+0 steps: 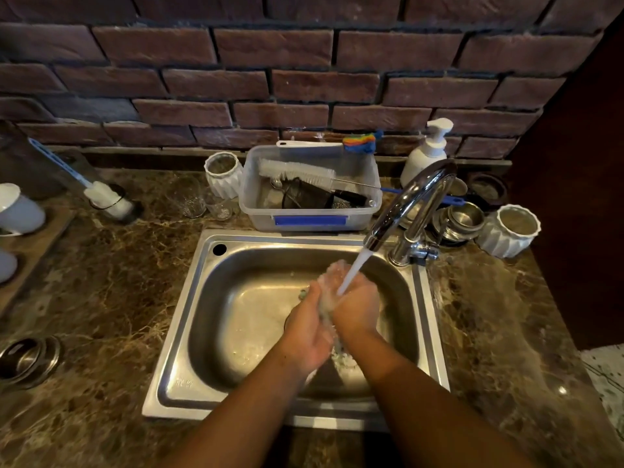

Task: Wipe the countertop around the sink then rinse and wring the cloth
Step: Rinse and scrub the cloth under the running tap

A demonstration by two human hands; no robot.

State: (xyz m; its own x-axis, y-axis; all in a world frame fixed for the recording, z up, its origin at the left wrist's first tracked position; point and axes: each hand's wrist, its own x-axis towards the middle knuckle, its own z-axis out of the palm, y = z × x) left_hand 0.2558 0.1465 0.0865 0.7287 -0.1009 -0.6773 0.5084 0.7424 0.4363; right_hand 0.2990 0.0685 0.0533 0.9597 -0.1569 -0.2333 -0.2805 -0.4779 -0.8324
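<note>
Right now both my hands are over the sink (189, 319), pressed toward each other with the cloth (326, 309) caught between them. My left hand (305, 336) is curled around the cloth from the left, fingers closed on it. My right hand (358, 307) is clasped on it from the right, wrist bent inward. The cloth is pale and blurred; a wet strip of it hangs down between my wrists toward the basin floor.

Water (353, 271) runs from the tap (410, 201) in a slanting white stream and lands where the cloth bunches up at my fingertips. The tap stands at the sink's back right corner, its spout arching forward and left over the basin.

Behind the sink, touching its back rim, sits a clear tub (310, 211) with a blue clip, holding a white bottle brush (297, 172) and some dark items I cannot make out. A soap pump (427, 152) stands by the brick wall (270, 79), just right of the tub. A white ribbed pot (508, 231) and stacked steel bowls (461, 219) sit right of the tap. Left of the tub are another ribbed pot (224, 173) and two glasses (202, 201). The counter (111, 282) is brown marble all around the sink.
</note>
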